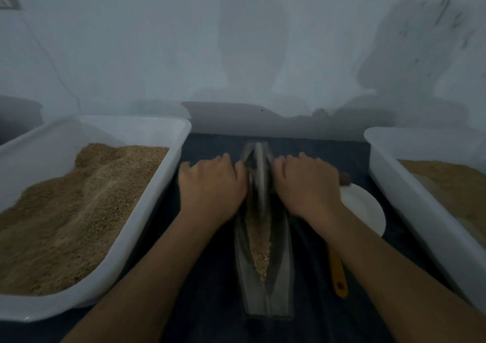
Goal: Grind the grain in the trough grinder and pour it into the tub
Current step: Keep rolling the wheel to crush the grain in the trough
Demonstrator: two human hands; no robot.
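trough grinder [265, 271] lying lengthwise on the dark cloth [210, 277], dead centre, narrow end toward the wall [236, 40]. grain [260, 245] heaped along the groove in the near half. grinding wheel [259, 174] standing on edge in the far half, blurred. left hand [210, 185] curled over the axle handle on the wheel's left side, gripping it, knuckles up. right hand [307, 185] curled likewise over the handle on the right side, with the wooden handle end [345, 178] poking out past the fingers. left tub [39, 311] just beside the grinder, white, holding a sloped mound of tan grain. right tub [420, 211] on the other side, also white, with paler tan material inside. white bowl [365, 208] between grinder and right tub, partly hidden under the right forearm. yellow handle [338, 277] lying on the cloth beneath that forearm, business end hidden.
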